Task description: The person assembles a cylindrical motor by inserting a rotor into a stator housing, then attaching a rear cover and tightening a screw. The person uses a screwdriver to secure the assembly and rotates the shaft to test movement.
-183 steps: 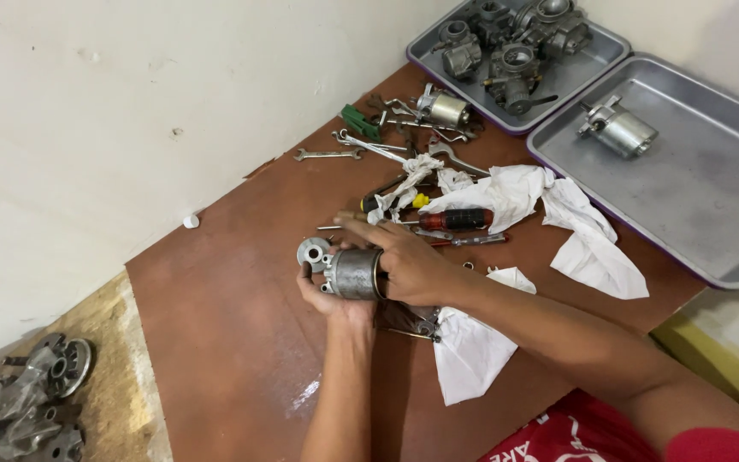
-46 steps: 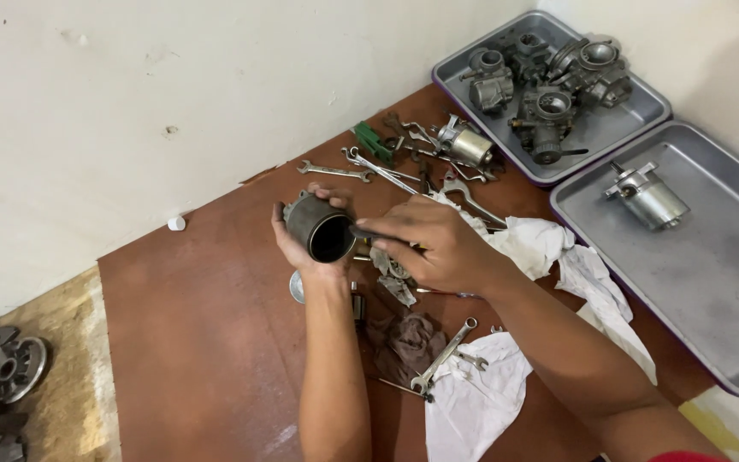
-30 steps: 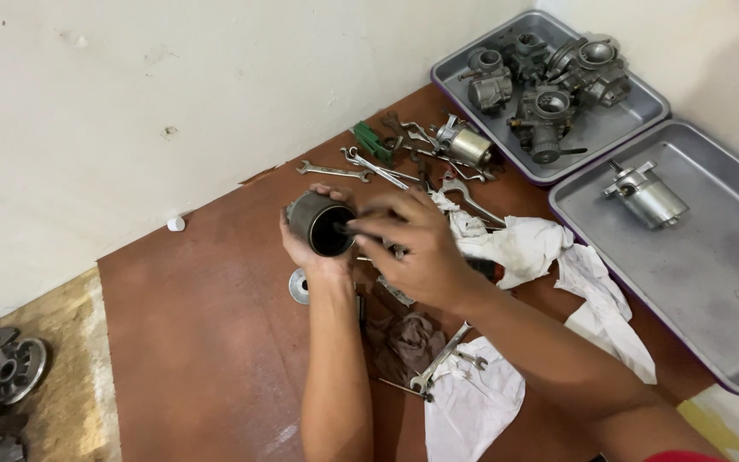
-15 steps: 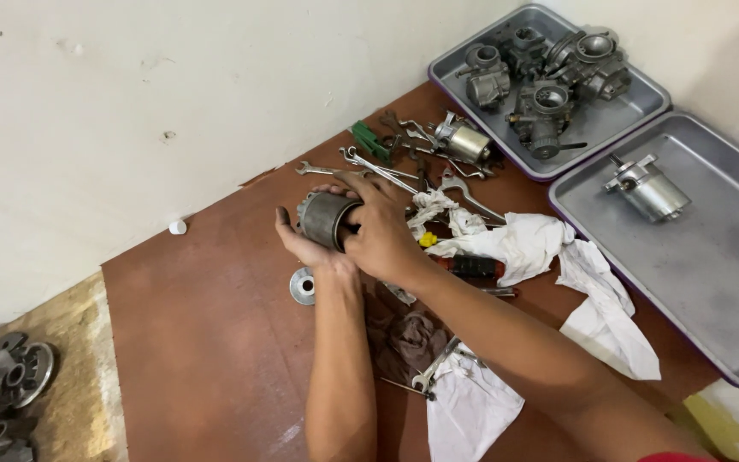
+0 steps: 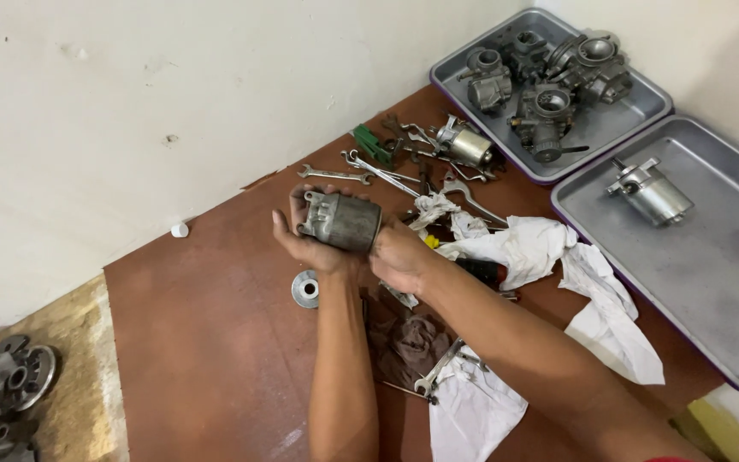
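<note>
Turned since a moment ago, the grey motor housing now lies sideways. Left hand cups it from below; right hand grips its open end.

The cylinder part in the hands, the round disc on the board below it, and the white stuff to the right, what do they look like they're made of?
The cylindrical housing looks like cast metal, probably aluminium: dull grey, with a matte, grimy sheen. The small disc looks like bright metal, silvery and shiny around a centre hole. The white rags look like soft cloth, crumpled and folded, with dark smudges.
</note>
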